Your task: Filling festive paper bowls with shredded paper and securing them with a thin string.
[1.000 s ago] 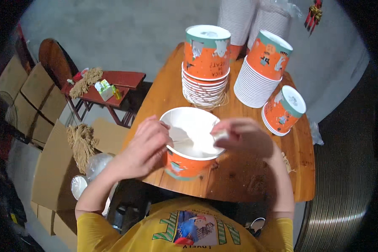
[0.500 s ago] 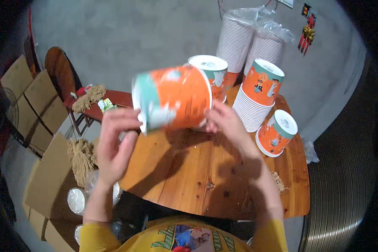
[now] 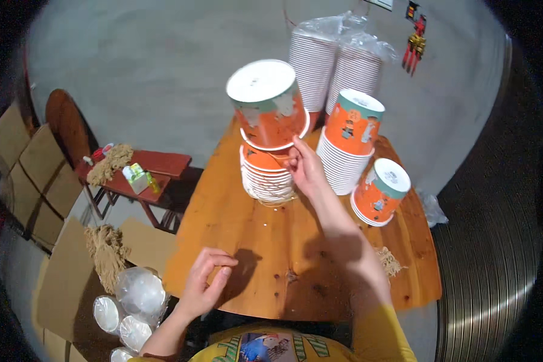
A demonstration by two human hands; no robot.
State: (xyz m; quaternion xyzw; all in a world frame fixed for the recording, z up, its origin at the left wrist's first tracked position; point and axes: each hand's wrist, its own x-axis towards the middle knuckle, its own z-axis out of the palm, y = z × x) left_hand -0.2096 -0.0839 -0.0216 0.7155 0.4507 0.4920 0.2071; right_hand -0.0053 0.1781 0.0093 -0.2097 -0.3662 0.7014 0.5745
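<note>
My right hand pinches the lower rim of an orange and green paper bucket, which is upside down, its white base facing up and a little tilted. Directly beneath it stands a stack of nested paper buckets with white rims, and thin strands of string lie around the stack's foot. My left hand hovers over the near left of the table, fingers loosely curled, thumb apart, nothing visible in it. To the right stand a taller stack of upside-down buckets and a short one.
Two tall plastic-wrapped bucket stacks rise at the back of the wooden table. A tuft of string lies at the table's right. At left are a red bench, a string bundle, cardboard and bagged white containers.
The bucket has gone from sideways between both hands to upside down over the middle stack. My left hand has let go and dropped toward me; my right hand stays at its rim.
</note>
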